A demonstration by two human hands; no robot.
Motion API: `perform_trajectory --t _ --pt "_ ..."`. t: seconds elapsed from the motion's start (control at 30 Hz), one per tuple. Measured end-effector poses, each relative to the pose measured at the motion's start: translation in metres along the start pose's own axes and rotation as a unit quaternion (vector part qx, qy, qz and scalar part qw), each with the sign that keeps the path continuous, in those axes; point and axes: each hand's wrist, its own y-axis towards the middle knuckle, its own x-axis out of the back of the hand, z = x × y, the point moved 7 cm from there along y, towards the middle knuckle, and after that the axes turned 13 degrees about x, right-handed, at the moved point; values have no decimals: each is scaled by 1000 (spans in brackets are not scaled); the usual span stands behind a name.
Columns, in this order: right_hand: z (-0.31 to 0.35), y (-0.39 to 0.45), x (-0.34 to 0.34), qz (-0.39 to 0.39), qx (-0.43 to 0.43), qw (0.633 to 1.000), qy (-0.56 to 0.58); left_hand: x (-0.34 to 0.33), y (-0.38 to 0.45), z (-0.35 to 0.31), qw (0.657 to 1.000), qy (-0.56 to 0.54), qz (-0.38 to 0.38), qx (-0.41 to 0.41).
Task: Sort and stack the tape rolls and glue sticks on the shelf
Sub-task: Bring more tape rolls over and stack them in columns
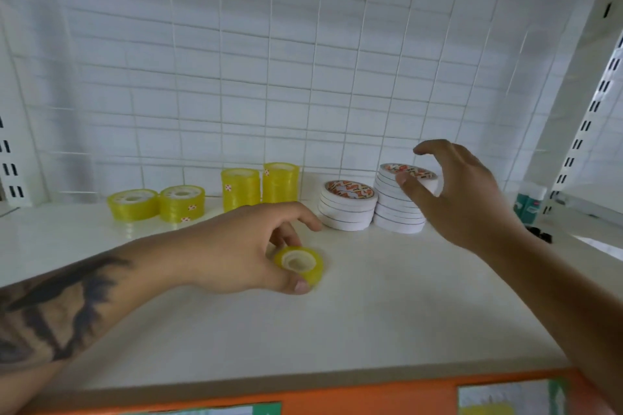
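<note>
My left hand (242, 246) grips a small yellow tape roll (300, 263) between thumb and fingers, low over the white shelf (387, 313). My right hand (462, 192) hovers with spread, curved fingers just right of the taller stack of white tape rolls (397, 209), holding nothing. A shorter white stack (347, 209) stands beside it. Further left stand two tall yellow tape stacks (240, 189) (280, 180) and two low wide yellow stacks (133, 204) (182, 202). No glue sticks can be made out.
A white wire grid (269, 77) backs the shelf. Slotted uprights (586, 118) stand at the right, with green and white packages (527, 204) beyond them. An orange strip (371, 394) with labels runs along the shelf's front edge.
</note>
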Motion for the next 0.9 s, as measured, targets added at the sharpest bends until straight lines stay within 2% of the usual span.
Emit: perform_trajectory --t 0.07,0.2,0.3,0.43,0.57,0.67,0.77,0.83,0.9 --pt "33 0 -1 32 51 997 42 9 1 2 999 -38 -24 2" --pt "93 -5 -27 183 113 963 160 31 1 6 997 -66 -44 -2" --pt "119 -5 -43 227 147 942 196 44 -2 10 994 -102 -33 -5" --pt "134 3 -50 201 166 937 234 56 -9 12 989 -144 4 -17" --pt "143 17 -50 181 164 932 267 67 -17 12 989 -146 -17 -9" --pt "148 32 -49 172 163 930 281 86 -27 17 993 -63 -97 14" --pt "146 54 -52 129 153 941 271 107 -51 40 978 24 -192 80" --pt "146 72 -60 102 139 952 253 100 -69 59 976 66 -173 117" --pt "147 90 -75 94 129 961 226 75 -81 83 971 151 -99 159"
